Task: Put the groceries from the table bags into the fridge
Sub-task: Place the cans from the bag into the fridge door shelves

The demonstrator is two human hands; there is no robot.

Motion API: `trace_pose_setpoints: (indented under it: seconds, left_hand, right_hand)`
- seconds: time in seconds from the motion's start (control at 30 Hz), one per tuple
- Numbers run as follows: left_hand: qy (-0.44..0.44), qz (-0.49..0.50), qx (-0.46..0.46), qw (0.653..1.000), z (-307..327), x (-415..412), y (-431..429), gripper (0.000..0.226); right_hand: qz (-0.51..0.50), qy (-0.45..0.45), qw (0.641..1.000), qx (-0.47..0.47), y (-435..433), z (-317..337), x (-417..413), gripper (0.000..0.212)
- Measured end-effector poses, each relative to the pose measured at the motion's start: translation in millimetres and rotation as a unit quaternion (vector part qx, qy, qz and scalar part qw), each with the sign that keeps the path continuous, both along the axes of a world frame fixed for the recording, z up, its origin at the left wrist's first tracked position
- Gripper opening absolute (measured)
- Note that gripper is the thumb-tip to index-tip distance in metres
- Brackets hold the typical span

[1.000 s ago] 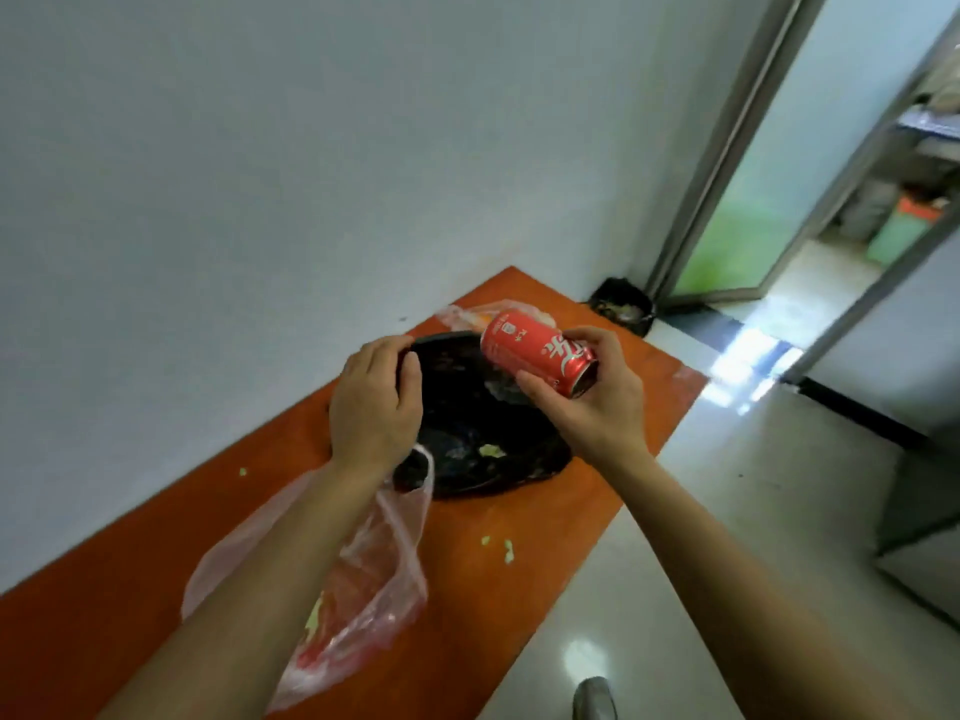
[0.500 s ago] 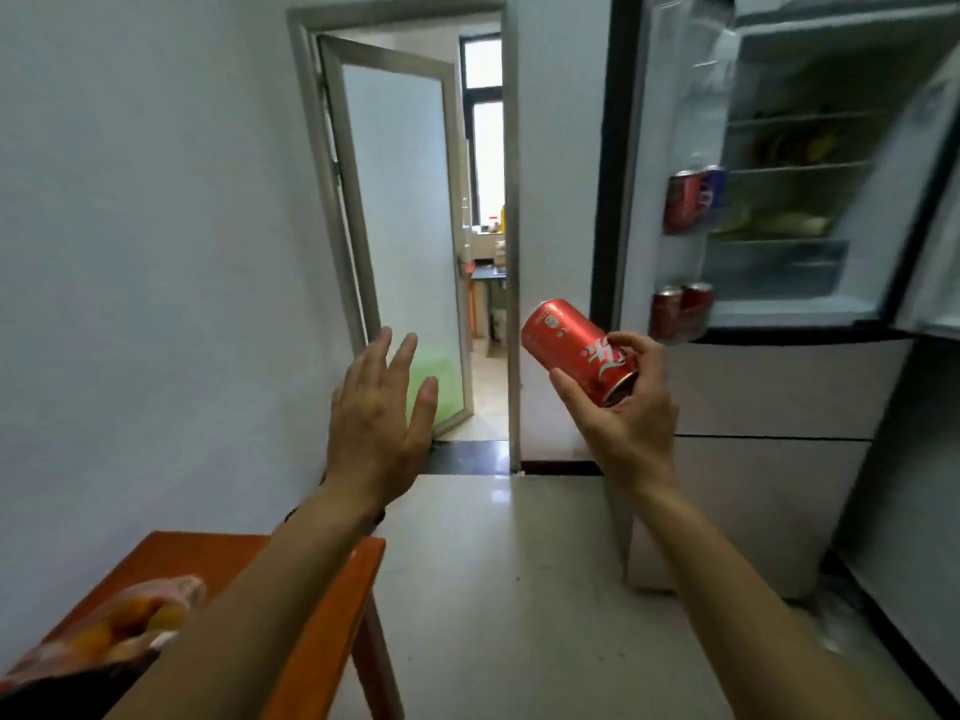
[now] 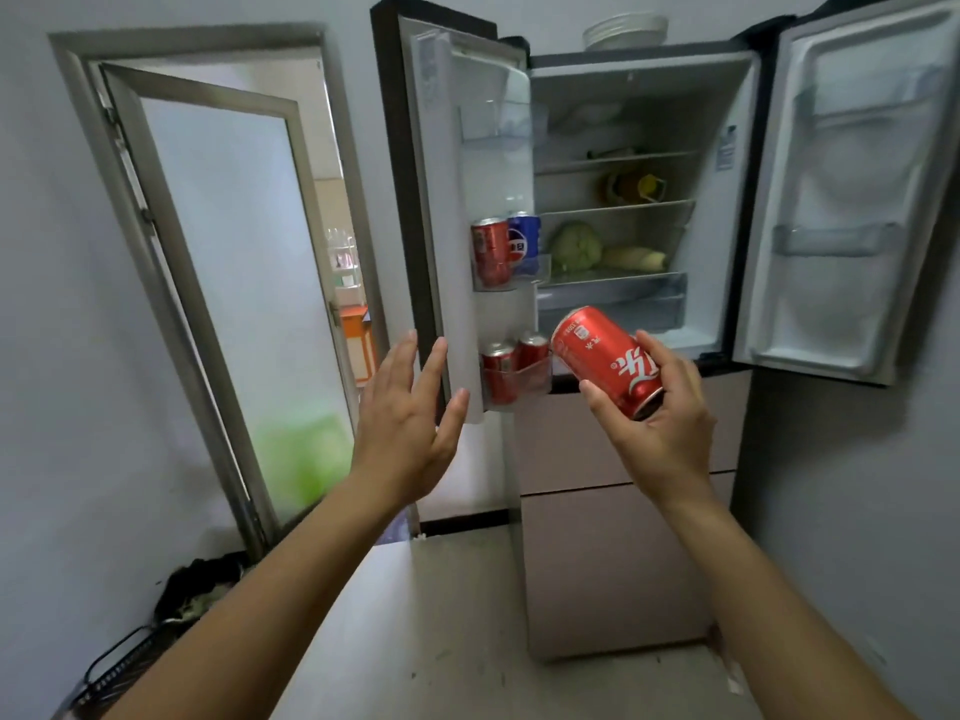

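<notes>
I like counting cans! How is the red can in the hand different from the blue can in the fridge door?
The red can is tilted, gripped by the right hand; the blue can stands upright on a door shelf. The red can looks bigger, being closer; the blue can is partly hidden. Both are drink cans.

Pale grey-white painted walls (image 3: 41, 304) enclose a narrow room with a glossy, light beige tiled floor (image 3: 457, 631) that catches a soft sheen. On the left, a brushed-metal door frame (image 3: 83, 122) holds a frosted-glass door (image 3: 228, 283) swung open; a green blur shows through its lower pane. Beyond the doorway lies a brighter room with an orange piece of furniture (image 3: 357, 330), too blurred to identify. Low by the left wall sits a dark heap (image 3: 202, 589) and a black wire rack (image 3: 124, 662). The light is even and diffuse.
</notes>
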State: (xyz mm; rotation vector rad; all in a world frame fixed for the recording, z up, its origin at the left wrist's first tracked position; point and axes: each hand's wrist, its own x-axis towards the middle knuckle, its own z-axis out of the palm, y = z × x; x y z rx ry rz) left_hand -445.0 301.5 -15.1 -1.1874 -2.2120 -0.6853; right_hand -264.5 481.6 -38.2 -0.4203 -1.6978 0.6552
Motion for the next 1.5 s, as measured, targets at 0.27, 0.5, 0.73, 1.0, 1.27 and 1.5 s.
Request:
trace_pose_setpoints:
  seconds: [0.27,0.5,0.73,1.0,1.27,1.5]
  left_hand:
    - [0.045,-0.003,0.068,0.997,37.1,-90.8,153.3,0.067]
    - [0.091,0.049,0.212,0.972,122.9,-171.3,262.5,0.075]
    - [0.1,0.111,0.27,0.951,164.1,-213.3,306.2,0.081]
    - [0.164,0.139,0.317,0.924,155.3,-229.6,317.6,0.077]
    - [0.201,0.194,0.304,0.911,155.4,-227.8,322.5,0.074]
    - [0.2,0.222,0.299,0.906,157.1,-224.7,323.5,0.072]
  right_hand:
    - [-0.014,0.041,0.996,0.083,131.1,68.8,-96.2,0.078]
    - [0.034,0.145,0.977,0.151,218.5,172.1,-197.7,0.074]
    - [0.158,0.23,0.953,0.115,277.3,262.2,-266.6,0.069]
    - [0.364,0.05,0.929,0.037,332.0,349.6,-322.6,0.061]
    - [0.388,-0.236,0.872,0.18,328.5,386.7,-340.1,0.046]
    - [0.408,-0.294,0.844,0.185,331.1,386.4,-349.2,0.041]
